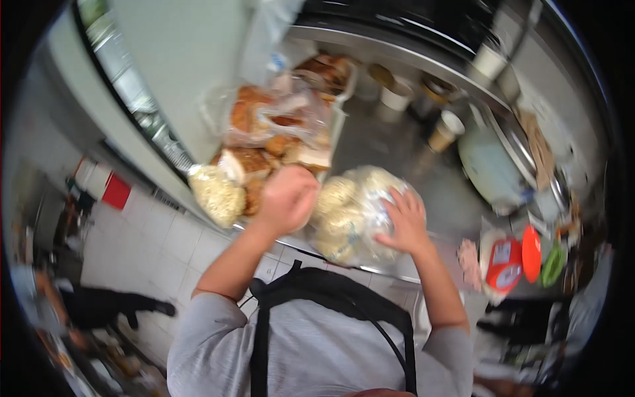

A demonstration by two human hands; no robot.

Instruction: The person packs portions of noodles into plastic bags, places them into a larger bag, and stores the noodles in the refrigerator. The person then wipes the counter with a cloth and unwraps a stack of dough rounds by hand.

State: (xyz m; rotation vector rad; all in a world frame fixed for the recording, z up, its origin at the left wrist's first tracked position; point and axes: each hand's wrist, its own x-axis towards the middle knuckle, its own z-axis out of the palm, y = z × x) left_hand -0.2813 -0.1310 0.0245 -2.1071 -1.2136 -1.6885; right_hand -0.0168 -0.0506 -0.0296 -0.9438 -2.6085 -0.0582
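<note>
A clear plastic bag of pale noodle bundles (340, 221) lies at the counter's front edge. My right hand (403, 221) rests on the right side of this bag with its fingers spread. At the bag's left side, my left hand (289, 198) is closed with its fingers curled; what they hold, if anything, is hidden and blurred. A separate noodle bundle (216, 194) sits at the counter's left corner. Behind my left hand are browned bread-like pieces (251, 109), some under clear plastic, in a pale tray.
A metal counter (370, 142) carries paper cups (446, 130) and a large pot (496, 159) at the right. A red kitchen scale (505, 264) stands farther right. A white cabinet wall (185, 66) borders the left. Another person (99, 304) is at lower left.
</note>
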